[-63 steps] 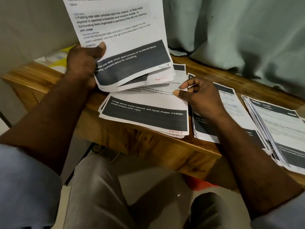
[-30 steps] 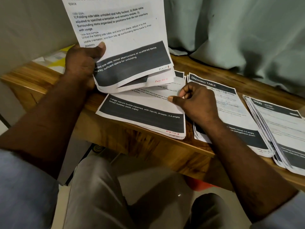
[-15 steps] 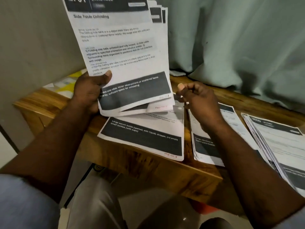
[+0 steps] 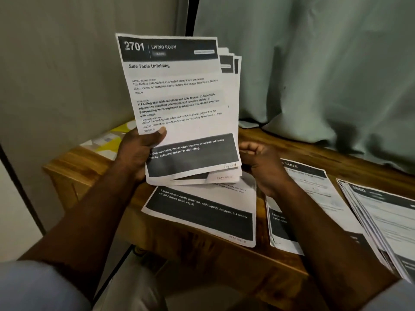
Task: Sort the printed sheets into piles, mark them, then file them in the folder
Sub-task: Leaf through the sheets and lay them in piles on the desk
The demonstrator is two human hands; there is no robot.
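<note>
My left hand [image 4: 134,153] grips the fanned sheaf of printed sheets [image 4: 179,97] upright, thumb on the front page and fingers curled behind. The paper looks light, floppy and slick, so I would pinch one sheet at its lower right corner, just beside my right hand [image 4: 260,160]. That hand's fingers curl loosely at the sheaf's edge and I cannot tell if they hold anything; the sorted piles [image 4: 202,212] lie below my knuckles, the rightmost cut off.

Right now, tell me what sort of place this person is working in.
Probably a room in a home, not an office. A wooden table stands in a corner between a plain wall and a pale green curtain, and the left hand holds a stack of printed sheets above piles on it.
</note>
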